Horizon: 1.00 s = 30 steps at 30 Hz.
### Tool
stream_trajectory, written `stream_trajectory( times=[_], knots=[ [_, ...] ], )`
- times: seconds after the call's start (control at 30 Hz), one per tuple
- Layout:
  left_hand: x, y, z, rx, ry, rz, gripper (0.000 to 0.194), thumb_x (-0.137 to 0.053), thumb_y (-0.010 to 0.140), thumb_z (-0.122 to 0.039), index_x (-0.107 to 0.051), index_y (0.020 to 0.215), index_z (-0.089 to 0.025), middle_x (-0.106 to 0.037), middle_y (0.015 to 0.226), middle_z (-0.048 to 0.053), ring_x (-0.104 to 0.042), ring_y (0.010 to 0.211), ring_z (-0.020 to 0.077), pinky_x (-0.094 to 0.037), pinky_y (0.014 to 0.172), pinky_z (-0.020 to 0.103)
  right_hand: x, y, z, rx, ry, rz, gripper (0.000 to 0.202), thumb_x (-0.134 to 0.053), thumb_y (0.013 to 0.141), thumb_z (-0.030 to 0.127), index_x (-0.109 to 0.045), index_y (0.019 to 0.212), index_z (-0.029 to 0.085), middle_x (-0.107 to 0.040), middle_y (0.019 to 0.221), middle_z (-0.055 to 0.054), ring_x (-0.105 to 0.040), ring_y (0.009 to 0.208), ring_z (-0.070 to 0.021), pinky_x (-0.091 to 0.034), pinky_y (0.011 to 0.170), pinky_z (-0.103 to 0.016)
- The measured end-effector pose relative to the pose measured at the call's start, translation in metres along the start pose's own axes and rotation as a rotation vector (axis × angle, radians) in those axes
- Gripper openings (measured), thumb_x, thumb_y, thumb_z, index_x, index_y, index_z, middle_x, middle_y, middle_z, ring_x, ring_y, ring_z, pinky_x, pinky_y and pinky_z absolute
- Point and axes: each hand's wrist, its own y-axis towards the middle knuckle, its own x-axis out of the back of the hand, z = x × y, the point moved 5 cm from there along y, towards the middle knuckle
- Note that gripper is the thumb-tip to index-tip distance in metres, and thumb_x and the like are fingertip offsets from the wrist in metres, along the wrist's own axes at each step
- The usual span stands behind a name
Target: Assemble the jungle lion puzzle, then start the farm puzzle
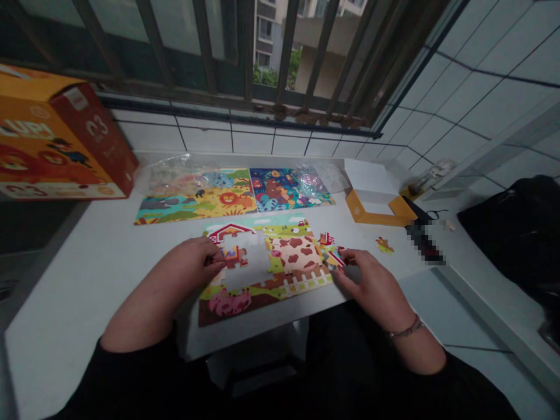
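A farm jigsaw puzzle [301,256] with a cow, a pig and a barn lies on the white table, a bare gap in its left middle. At the gap's left side my left hand [196,262] has its thumb and fingers pressed together at a puzzle piece [234,255]. My right hand [367,280], beside the puzzle's right edge, pinches a colourful puzzle piece [335,259]. Just behind that lies a small red barn piece [325,238]. Farther right is a loose brown and yellow piece [384,245].
Two assembled puzzles, one of lions [210,201] and one dark blue [280,195], lie behind under clear plastic. An open yellow-and-white box [376,201] stands back right, a large orange box [56,140] back left. The white table's [87,251] front edge is near my lap.
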Motion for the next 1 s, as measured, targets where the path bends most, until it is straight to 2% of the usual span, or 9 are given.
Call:
stream_trajectory(
  times=[0.1,0.2,0.33,0.47,0.57,0.63,0.83,1.0],
  knots=[
    [0.002,-0.003,-0.004,0.024,0.053,0.034,0.028,-0.066,0.093,-0.041,-0.073,0.073,-0.023,-0.074,0.083,0.006,-0.063,0.080,0.0228,-0.040,0.072,0.034,-0.007,0.026,0.038,0.157,0.128,0.026,0.026,-0.069,0.103,0.031,-0.068,0.128,0.022,-0.075,0.125,-0.014,-0.073,0.118,-0.0310,-0.060,0.103,-0.048],
    [0.004,-0.005,-0.007,0.063,0.070,0.024,0.027,-0.066,0.094,-0.041,-0.070,0.074,-0.023,-0.074,0.085,0.006,-0.063,0.080,0.0229,-0.038,0.070,0.034,-0.023,0.063,0.080,0.280,0.216,0.082,0.026,-0.074,0.100,0.023,-0.069,0.125,0.022,-0.075,0.123,-0.012,-0.072,0.115,-0.0278,-0.059,0.098,-0.042],
    [0.005,-0.007,-0.006,0.122,0.072,-0.004,0.030,-0.067,0.096,-0.045,-0.068,0.076,-0.023,-0.074,0.085,0.006,-0.062,0.079,0.0231,-0.036,0.069,0.034,-0.060,0.112,0.133,0.475,0.300,0.164,0.022,-0.079,0.096,0.017,-0.071,0.116,0.022,-0.074,0.118,-0.009,-0.068,0.114,-0.0253,-0.055,0.101,-0.039],
    [0.003,-0.006,0.000,0.139,0.064,-0.001,0.020,-0.068,0.094,-0.038,-0.074,0.083,-0.022,-0.076,0.088,0.007,-0.063,0.080,0.0236,-0.036,0.071,0.034,-0.106,0.139,0.169,0.610,0.329,0.278,0.013,-0.080,0.098,0.018,-0.074,0.110,0.019,-0.073,0.113,-0.009,-0.067,0.111,-0.0242,-0.054,0.101,-0.038],
    [0.001,-0.006,0.004,0.167,0.063,0.012,0.019,-0.070,0.094,-0.037,-0.075,0.083,-0.023,-0.076,0.086,0.006,-0.062,0.076,0.0229,-0.035,0.069,0.034,-0.131,0.143,0.179,0.647,0.339,0.316,0.007,-0.079,0.099,0.016,-0.077,0.104,0.019,-0.073,0.112,-0.009,-0.066,0.110,-0.0235,-0.053,0.099,-0.036],
    [0.001,-0.006,0.003,0.178,0.077,0.014,0.019,-0.072,0.094,-0.038,-0.075,0.083,-0.023,-0.076,0.087,0.006,-0.063,0.077,0.0230,-0.035,0.069,0.034,-0.138,0.142,0.179,0.676,0.356,0.309,0.006,-0.078,0.100,0.015,-0.078,0.104,0.019,-0.072,0.114,-0.009,-0.066,0.112,-0.0233,-0.053,0.100,-0.036],
    [0.003,-0.006,-0.002,0.186,0.106,-0.006,0.018,-0.074,0.095,-0.039,-0.077,0.088,-0.022,-0.078,0.094,0.008,-0.065,0.082,0.0244,-0.040,0.072,0.035,-0.140,0.141,0.172,0.702,0.348,0.286,0.008,-0.075,0.101,0.016,-0.081,0.105,0.018,-0.072,0.116,-0.011,-0.065,0.111,-0.0237,-0.053,0.099,-0.038],
    [-0.002,-0.006,0.004,0.081,0.058,-0.058,0.018,-0.072,0.099,-0.038,-0.082,0.104,-0.023,-0.079,0.108,0.010,-0.070,0.099,0.0279,-0.050,0.086,0.037,-0.138,0.141,0.173,0.722,0.316,0.285,0.011,-0.074,0.102,0.017,-0.083,0.109,0.017,-0.075,0.116,-0.012,-0.065,0.110,-0.0245,-0.052,0.101,-0.040]
  ],
)
